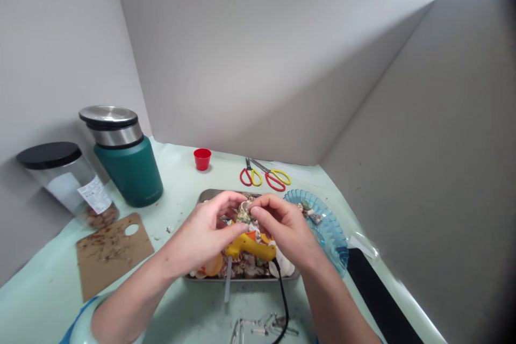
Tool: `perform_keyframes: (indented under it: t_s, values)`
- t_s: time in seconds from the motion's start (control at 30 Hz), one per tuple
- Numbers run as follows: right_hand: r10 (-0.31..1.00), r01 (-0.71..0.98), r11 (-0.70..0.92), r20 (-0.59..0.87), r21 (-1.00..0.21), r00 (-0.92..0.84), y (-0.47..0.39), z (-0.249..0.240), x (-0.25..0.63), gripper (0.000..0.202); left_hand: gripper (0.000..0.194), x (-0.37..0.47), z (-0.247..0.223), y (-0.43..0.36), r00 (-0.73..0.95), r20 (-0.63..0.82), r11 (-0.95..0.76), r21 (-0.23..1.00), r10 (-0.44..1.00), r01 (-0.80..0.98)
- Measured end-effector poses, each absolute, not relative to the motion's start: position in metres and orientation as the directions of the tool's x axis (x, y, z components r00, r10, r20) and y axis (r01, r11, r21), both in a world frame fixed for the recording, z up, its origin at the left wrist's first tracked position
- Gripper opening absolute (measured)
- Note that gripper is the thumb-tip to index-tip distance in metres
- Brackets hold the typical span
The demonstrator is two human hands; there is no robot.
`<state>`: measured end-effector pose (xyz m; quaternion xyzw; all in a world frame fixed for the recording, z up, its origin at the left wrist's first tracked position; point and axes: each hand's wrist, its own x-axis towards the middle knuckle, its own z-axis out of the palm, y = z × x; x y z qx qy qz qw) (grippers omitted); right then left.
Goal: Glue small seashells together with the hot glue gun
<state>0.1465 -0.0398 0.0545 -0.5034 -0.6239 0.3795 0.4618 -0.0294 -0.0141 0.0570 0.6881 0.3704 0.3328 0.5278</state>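
Above a metal tray (207, 193) of shells, my left hand (207, 228) is curved around the left side of a small shell piece (243, 213), its thumb and fingers on it. My right hand (284, 226) pinches at the right side of the same piece with thumb and index finger. Below the hands, a yellow glue gun (252, 248) lies across the shells, a clear glue stick (228, 279) pointing down from it and a black cord (283, 290) running toward me. A blue scalloped plate (332, 231) with small shells stands to the right, partly behind my right hand.
A red cup (202, 159) and two pairs of scissors (250, 173) (274, 176) lie behind the tray. On the left stand a green flask (129, 169), a clear jar (83, 193) and a brown board (110, 255). Metal pieces (268, 324) lie in front; a black strip (379, 301) is at right.
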Motion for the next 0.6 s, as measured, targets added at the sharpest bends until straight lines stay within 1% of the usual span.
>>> perform_keyframes:
  t_s: [0.03, 0.1, 0.2, 0.27, 0.4, 0.5, 0.6]
  values:
    - [0.976, 0.265, 0.216, 0.211, -0.940, -0.049, -0.0399, 0.0544, 0.1465, 0.012, 0.032, -0.0298, 0.0577, -0.0137, 0.507, 0.052, -0.139, 0.981, 0.860, 0.136]
    - [0.955, 0.271, 0.289, 0.297, -0.918, -0.014, -0.0406, 0.0543, 0.1467, 0.012, 0.032, -0.0305, 0.0591, -0.0128, 0.507, 0.017, -0.066, 0.995, 0.862, 0.079]
    - [0.881, 0.339, 0.450, 0.473, -0.826, -0.018, -0.0426, 0.0551, 0.1464, 0.009, 0.032, -0.0320, 0.0599, -0.0113, 0.518, -0.017, 0.034, 0.999, 0.855, -0.024]
    - [0.843, 0.361, 0.515, 0.536, -0.778, -0.047, -0.0440, 0.0558, 0.1452, 0.010, 0.030, -0.0332, 0.0597, -0.0106, 0.534, -0.010, 0.072, 0.993, 0.845, -0.097]
    - [0.842, 0.334, 0.532, 0.529, -0.778, -0.110, -0.0444, 0.0554, 0.1430, 0.010, 0.029, -0.0355, 0.0594, -0.0106, 0.588, 0.010, 0.144, 0.966, 0.809, -0.215]
    - [0.846, 0.304, 0.532, 0.511, -0.790, -0.152, -0.0428, 0.0530, 0.1427, 0.024, 0.030, -0.0367, 0.0600, -0.0113, 0.604, 0.003, 0.190, 0.948, 0.797, -0.255]
    - [0.834, 0.318, 0.550, 0.526, -0.772, -0.165, -0.0415, 0.0511, 0.1434, 0.038, 0.031, -0.0372, 0.0600, -0.0112, 0.624, 0.003, 0.212, 0.939, 0.782, -0.270]
